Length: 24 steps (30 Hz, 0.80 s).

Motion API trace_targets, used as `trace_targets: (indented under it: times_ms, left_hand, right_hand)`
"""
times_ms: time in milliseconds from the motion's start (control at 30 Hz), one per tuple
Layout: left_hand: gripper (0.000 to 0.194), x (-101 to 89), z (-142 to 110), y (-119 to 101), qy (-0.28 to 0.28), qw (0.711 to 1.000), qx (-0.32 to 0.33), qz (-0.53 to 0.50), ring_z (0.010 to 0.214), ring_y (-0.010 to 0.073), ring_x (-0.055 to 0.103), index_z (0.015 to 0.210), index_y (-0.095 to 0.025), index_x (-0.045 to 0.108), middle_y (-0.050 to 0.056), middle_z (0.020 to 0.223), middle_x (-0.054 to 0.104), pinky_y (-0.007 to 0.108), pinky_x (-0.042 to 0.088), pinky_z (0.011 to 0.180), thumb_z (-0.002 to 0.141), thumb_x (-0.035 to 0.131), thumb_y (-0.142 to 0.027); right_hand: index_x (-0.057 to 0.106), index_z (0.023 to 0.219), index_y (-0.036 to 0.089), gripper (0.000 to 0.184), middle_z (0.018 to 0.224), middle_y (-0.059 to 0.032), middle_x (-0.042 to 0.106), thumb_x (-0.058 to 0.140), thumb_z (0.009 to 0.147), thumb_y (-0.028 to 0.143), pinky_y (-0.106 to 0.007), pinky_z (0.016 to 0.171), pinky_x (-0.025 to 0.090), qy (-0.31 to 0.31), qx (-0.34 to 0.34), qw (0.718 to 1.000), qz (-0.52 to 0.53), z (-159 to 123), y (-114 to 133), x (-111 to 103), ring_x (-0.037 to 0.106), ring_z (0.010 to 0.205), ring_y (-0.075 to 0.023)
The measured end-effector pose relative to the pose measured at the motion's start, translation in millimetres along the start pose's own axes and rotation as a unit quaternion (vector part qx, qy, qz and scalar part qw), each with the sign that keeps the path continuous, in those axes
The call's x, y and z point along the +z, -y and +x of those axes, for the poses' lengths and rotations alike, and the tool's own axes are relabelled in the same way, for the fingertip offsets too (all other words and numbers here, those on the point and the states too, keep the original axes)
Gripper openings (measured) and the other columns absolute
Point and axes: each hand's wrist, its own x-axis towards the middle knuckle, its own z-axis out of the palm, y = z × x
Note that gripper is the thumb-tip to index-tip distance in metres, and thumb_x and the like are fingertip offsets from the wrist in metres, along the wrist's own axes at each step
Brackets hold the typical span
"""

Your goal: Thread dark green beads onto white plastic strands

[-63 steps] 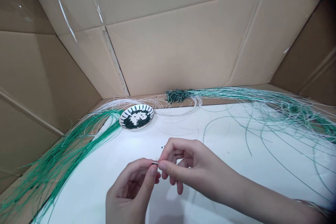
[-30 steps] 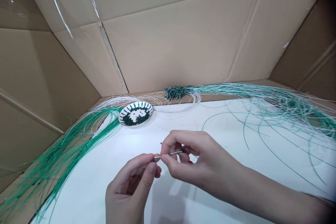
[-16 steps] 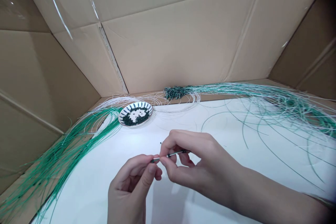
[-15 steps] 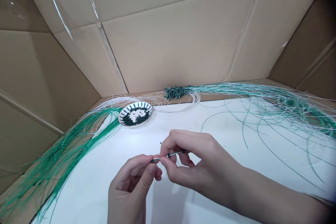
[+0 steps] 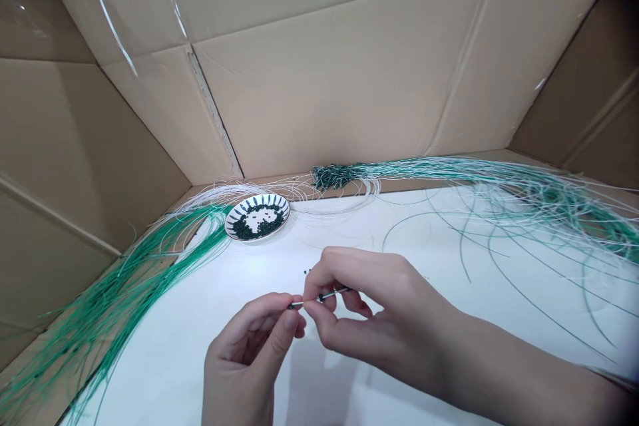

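Note:
Between my hands runs a short, thin, pale strand with dark little pieces on it [image 5: 329, 294], possibly a wire or cord; its exact kind is too small to tell. My left hand [image 5: 249, 349] pinches its left end between thumb and index finger, beside a small dark piece. Thumb and index finger of my right hand [image 5: 384, 303] are closed on the strand a little further right, and its right part shows behind these fingertips. A few tiny dark pieces [image 5: 306, 271] lie on the white surface just past my right index finger.
A striped dish [image 5: 229, 218] of small dark green pieces stands at the back left. Loose green strands [image 5: 164, 266] spread along the left. A bundle with dark green knotted-looking ends [image 5: 335, 176] trails green and white strands rightward. Cardboard walls [image 5: 339, 80] enclose the white work surface [image 5: 170, 346].
Both hands keep their pinch on the strand and have barely shifted. Slightly more of the tiny dark pieces shows beyond my right index finger.

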Motion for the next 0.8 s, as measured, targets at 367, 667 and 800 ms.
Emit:
trace_targets:
  times_ms: [367,667,800]
  left_hand:
    - [0.032,-2.3,-0.8,-0.2,0.000,0.998,0.027,0.049,0.059,0.0090,0.066,0.066,-0.029,0.083,-0.004,0.062,0.076,0.009,0.054,0.063,0.048,0.096,-0.052]
    - [0.033,-2.2,0.3,1.2,0.016,0.999,-0.011,0.027,0.058,0.0102,0.065,0.066,-0.029,0.083,-0.003,0.059,0.075,0.012,0.054,0.061,0.046,0.097,-0.051]
    - [0.034,-1.1,1.1,2.8,0.024,0.999,-0.046,-0.012,0.057,0.0098,0.063,0.064,-0.027,0.082,-0.003,0.058,0.074,0.014,0.054,0.061,0.044,0.099,-0.048]
  right_hand:
    - [0.063,0.083,0.020,0.010,0.077,0.0064,0.060,0.067,0.087,0.011,-0.017,0.058,0.040,-0.008,-0.042,0.999,-0.008,0.9,-2.8,-0.9,0.048,0.064,-0.0071]
    - [0.064,0.082,0.020,0.010,0.077,0.0053,0.064,0.064,0.085,0.010,-0.017,0.059,0.043,0.004,0.006,0.999,0.034,1.8,0.7,-1.2,0.053,0.065,-0.0080]
    - [0.065,0.080,0.021,0.007,0.073,0.0043,0.064,0.064,0.085,0.016,-0.021,0.058,0.044,0.005,0.044,0.998,0.036,2.5,0.8,0.6,0.053,0.065,-0.0104]
